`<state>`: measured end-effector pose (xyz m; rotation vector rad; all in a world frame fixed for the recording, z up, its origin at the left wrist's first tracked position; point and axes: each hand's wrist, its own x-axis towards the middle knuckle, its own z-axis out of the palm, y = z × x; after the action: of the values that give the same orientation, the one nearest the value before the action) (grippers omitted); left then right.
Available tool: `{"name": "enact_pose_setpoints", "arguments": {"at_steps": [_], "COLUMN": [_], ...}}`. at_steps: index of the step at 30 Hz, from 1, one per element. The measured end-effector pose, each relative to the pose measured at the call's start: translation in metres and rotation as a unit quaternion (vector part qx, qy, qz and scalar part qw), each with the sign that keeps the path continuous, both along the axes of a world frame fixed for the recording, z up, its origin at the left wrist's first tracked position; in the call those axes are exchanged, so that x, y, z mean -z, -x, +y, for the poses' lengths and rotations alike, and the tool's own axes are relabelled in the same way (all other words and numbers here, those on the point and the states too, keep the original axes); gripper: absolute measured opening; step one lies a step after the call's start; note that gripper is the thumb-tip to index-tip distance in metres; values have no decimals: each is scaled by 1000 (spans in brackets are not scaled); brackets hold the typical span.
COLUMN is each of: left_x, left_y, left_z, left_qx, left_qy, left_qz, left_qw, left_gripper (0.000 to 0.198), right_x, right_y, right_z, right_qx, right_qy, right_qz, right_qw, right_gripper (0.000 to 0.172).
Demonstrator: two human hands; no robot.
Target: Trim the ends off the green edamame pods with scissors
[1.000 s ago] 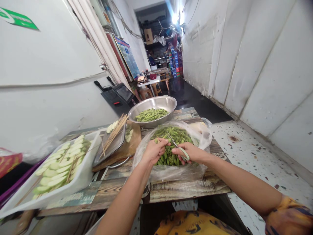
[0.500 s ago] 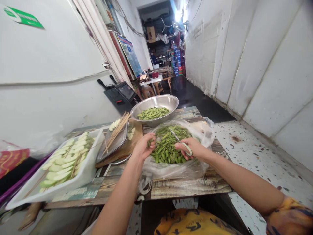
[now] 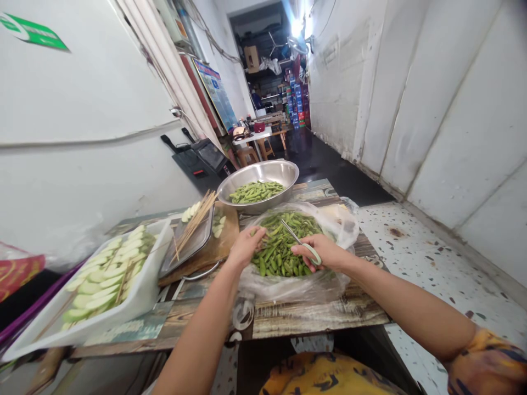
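My right hand (image 3: 316,251) is closed around the pale-handled scissors (image 3: 314,254), whose blades point up and left over the pods. Green edamame pods (image 3: 284,258) are heaped in a clear plastic bag (image 3: 341,225) with its mouth spread wide. At the left edge of this heap is my left hand (image 3: 247,245), its fingers bent and pressed together. Whatever lies between those fingertips is hidden. Just behind the bag stands a steel bowl (image 3: 284,174) with more edamame pods (image 3: 256,192) in it.
To the left, a white plastic tray (image 3: 156,285) holds pale green slices on skewers (image 3: 102,280). A metal tray (image 3: 200,247) with bamboo sticks (image 3: 193,225) rests on a wooden board (image 3: 228,230). A black machine (image 3: 201,164) stands by the wall beyond the patterned table (image 3: 308,318).
My left hand has turned and moved slightly right, its fingertips now at the heap; a green pod showed in it before. My right hand keeps the scissors nearly in place.
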<state>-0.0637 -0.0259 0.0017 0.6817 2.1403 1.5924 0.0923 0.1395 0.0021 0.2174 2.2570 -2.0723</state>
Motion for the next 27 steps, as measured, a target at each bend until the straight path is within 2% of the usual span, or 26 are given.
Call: {"name": "enact_pose_setpoints", "arguments": {"at_steps": [2, 5, 10, 13, 18, 22, 27], "left_x": [-7, -17, -25, -25, -23, -26, -32], "left_y": [-6, -19, -36, -37, -34, -39, -45], "left_z": [1, 1, 6, 8, 7, 9, 10], "left_qx": [40, 71, 114, 130, 101, 146, 165], "left_qy": [-59, -85, -27, -29, -49, -30, -13], "left_qz": [-107, -162, -168, -163, -173, -165, -187], "left_qw": [992, 981, 979, 978, 978, 975, 968], "left_gripper": [32, 36, 33, 32, 33, 33, 30], "right_x": [1, 0, -6, -8, -6, -4, -5], "right_y": [0, -1, -6, -7, -4, -4, -6], "right_z": [0, 0, -3, -4, -2, -2, -5], "right_qx": [-14, -28, -42, -35, -10, -32, -21], "right_qy": [-1, -3, -2, 4, 21, 2, 2], "right_qz": [-2, -7, -28, -28, -21, -24, -20], "right_qw": [1000, 1000, 999, 999, 1000, 999, 1000], "right_gripper": [42, 43, 41, 42, 42, 43, 43]}}
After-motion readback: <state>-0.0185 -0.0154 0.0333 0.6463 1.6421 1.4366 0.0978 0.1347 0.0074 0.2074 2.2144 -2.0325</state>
